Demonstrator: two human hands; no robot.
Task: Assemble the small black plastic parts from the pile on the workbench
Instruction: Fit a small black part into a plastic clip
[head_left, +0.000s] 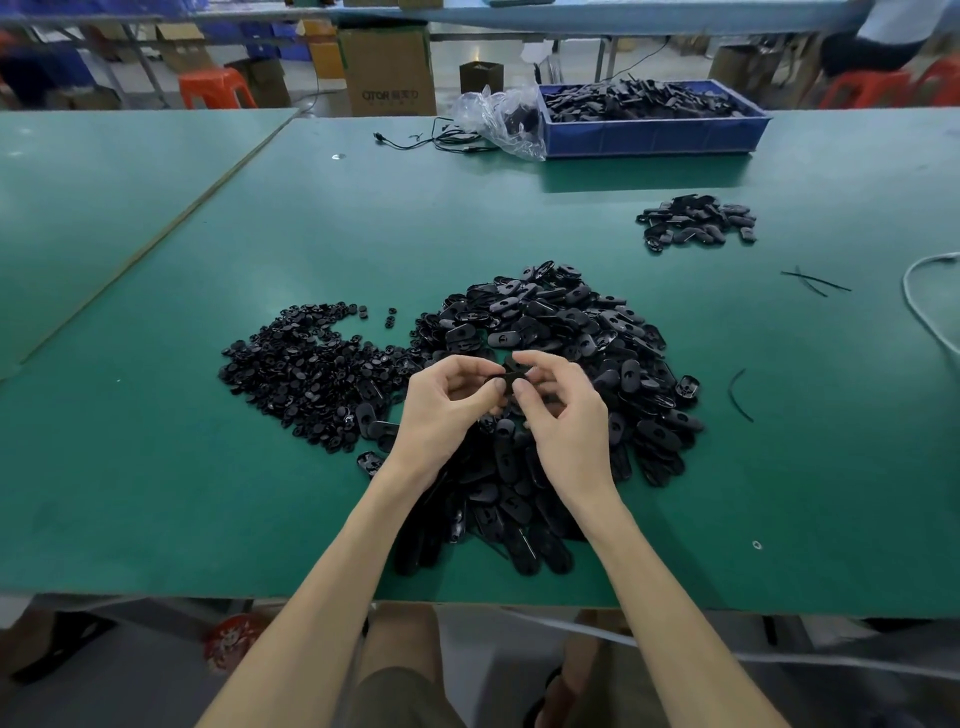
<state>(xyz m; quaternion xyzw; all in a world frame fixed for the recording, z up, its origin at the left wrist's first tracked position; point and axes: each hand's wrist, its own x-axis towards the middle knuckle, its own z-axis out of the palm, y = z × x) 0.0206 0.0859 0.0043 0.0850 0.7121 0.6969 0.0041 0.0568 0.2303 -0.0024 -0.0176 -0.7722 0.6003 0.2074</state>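
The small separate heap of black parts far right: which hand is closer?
Right. Both hands pinch one black part; the right hand sits leftward of the heap and nearer the person, the left hand farther left.

Small round parts (306, 364) lie left of the big pile (561, 332); bin (654, 136) behind.

A: What does the person wear?
B: Olive-brown shorts (400, 696), at the bottom centre of the frame.
A: And the arms?
B: The forearms (311, 597) are bare down to the frame's lower edge. The left hand (441, 410) and the right hand (566, 415) are bare as well, nails cut short.
A: Shoes?
B: A dark shape (540, 701) just right of the shorts, too blurred to tell.
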